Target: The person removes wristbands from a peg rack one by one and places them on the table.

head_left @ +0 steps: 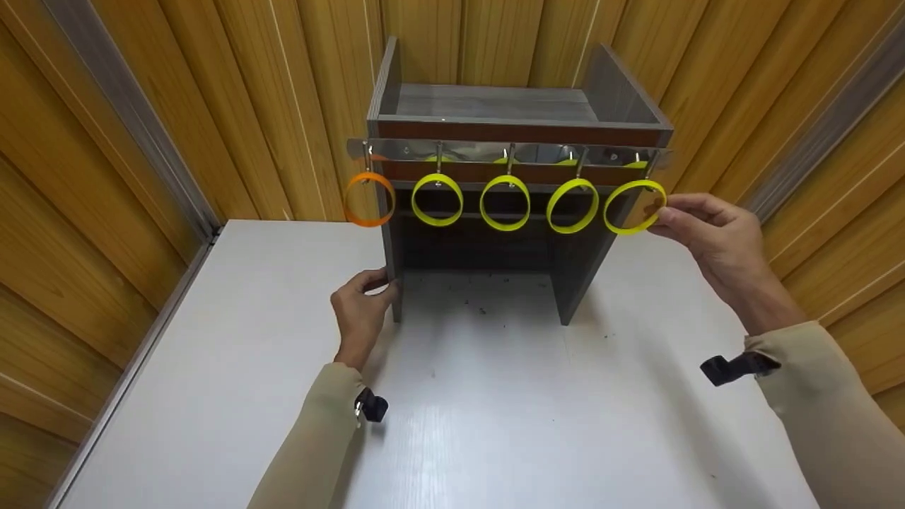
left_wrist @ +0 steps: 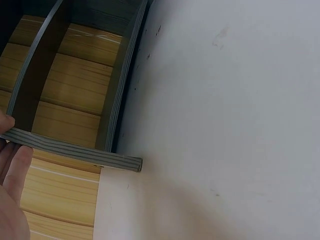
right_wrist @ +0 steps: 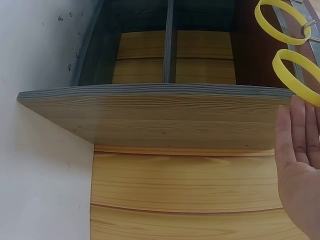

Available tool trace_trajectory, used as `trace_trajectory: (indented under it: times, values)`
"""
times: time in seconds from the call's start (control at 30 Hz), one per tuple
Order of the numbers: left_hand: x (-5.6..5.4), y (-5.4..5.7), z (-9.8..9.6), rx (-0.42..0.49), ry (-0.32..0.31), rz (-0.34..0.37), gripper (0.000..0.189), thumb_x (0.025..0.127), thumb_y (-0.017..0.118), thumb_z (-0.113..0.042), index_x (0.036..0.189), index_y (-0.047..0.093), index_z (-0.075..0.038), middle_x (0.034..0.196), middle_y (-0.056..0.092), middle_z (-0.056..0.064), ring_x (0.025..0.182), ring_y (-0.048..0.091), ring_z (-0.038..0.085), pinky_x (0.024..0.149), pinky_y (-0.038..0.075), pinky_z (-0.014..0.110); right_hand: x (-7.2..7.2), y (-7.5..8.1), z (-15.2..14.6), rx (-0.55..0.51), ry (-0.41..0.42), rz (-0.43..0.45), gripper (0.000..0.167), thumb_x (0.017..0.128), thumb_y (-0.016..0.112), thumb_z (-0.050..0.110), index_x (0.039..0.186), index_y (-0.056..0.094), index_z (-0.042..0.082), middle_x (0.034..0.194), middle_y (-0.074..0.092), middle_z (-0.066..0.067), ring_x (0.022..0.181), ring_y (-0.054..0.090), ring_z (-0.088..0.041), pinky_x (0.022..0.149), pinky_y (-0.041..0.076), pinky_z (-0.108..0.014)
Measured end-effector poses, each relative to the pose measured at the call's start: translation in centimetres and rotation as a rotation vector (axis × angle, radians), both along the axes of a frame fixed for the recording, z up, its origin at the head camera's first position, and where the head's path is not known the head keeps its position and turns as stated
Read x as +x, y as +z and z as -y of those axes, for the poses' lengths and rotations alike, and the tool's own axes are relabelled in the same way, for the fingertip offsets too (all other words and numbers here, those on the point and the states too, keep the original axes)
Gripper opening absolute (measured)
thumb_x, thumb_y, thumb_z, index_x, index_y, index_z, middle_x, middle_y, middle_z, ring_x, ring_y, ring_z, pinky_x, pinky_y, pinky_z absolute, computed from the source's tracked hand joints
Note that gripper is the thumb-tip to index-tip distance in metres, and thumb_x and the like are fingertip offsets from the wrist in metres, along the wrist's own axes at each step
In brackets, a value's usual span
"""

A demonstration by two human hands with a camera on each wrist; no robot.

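A grey wooden shelf unit (head_left: 523, 127) stands on the white table, a shiny metal rail (head_left: 474, 152) across its upper front. From hooks on the rail hang one orange ring (head_left: 347, 205) at the left end and several yellow rings. My right hand (head_left: 721, 244) pinches the right edge of the rightmost yellow ring (head_left: 609, 218), which still hangs from its hook. Lower down, my left hand (head_left: 359, 311) grips the front edge of the unit's left side panel (head_left: 396, 300). In the left wrist view, thumb and fingers lie on opposite sides of that panel (left_wrist: 75, 151).
The white table (head_left: 247, 339) carries small dark specks under and in front of the unit. Yellow wood-slat walls (head_left: 233, 106) rise behind it and at both sides. A metal edge strip (head_left: 134, 367) runs along the table's left side. Each sleeve has a black wrist camera mount (head_left: 739, 367).
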State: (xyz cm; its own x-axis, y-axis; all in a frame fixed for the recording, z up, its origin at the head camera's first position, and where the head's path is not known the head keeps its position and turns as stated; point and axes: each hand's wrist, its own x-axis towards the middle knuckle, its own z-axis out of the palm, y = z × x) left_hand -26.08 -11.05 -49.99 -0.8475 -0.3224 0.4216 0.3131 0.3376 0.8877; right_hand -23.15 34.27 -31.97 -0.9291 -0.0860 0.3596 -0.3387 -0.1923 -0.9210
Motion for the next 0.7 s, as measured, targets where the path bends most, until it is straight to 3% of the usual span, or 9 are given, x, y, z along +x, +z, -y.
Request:
trace_trajectory:
  times: [0.1,0.2,0.33,0.57,0.7]
  values:
    - [0.0,-0.1,-0.1,0.013,-0.003,-0.005,0.019,0.083,0.084,0.006,0.102,0.082,0.0,0.097,0.08,0.01,0.091,0.078,0.026,0.074,0.06,0.022,0.1,0.3,0.3,-0.012,-0.034,-0.002,0.021,0.1,0.064,-0.013,0.12,0.066,-0.02,0.11,0.076,-0.022,0.097,0.077,-0.031,0.096,0.06,-0.04]
    - [0.0,-0.1,-0.1,0.016,-0.002,-0.002,0.019,0.083,0.084,0.005,0.101,0.082,0.0,0.096,0.08,0.01,0.091,0.078,0.026,0.074,0.059,0.019,0.2,0.5,0.3,-0.034,0.007,-0.011,0.023,0.1,0.064,-0.013,0.122,0.065,-0.02,0.111,0.076,-0.023,0.098,0.077,-0.031,0.097,0.059,-0.04]
    - [0.0,0.0,-0.1,0.006,0.009,0.003,0.019,0.083,0.084,0.005,0.101,0.082,0.0,0.097,0.08,0.01,0.092,0.078,0.025,0.076,0.062,0.027,0.1,0.8,0.2,-0.065,0.063,-0.026,0.025,0.1,0.064,-0.013,0.124,0.064,-0.02,0.113,0.075,-0.023,0.098,0.076,-0.032,0.097,0.057,-0.042]
    - [0.1,0.1,-0.1,0.009,0.008,0.009,0.02,0.083,0.085,0.005,0.102,0.082,0.0,0.097,0.08,0.01,0.093,0.078,0.026,0.077,0.064,0.033,0.2,1.4,0.3,-0.131,0.083,-0.046,0.024,0.1,0.061,-0.016,0.123,0.064,-0.021,0.114,0.074,-0.025,0.097,0.077,-0.033,0.096,0.057,-0.043]
    - [0.1,0.1,0.0,-0.004,0.018,0.011,0.02,0.083,0.085,0.004,0.102,0.082,-0.001,0.098,0.08,0.011,0.093,0.078,0.027,0.077,0.064,0.035,0.4,1.6,0.6,-0.12,0.017,-0.057,0.022,0.1,0.062,-0.015,0.121,0.065,-0.02,0.114,0.074,-0.025,0.096,0.077,-0.031,0.094,0.06,-0.04]
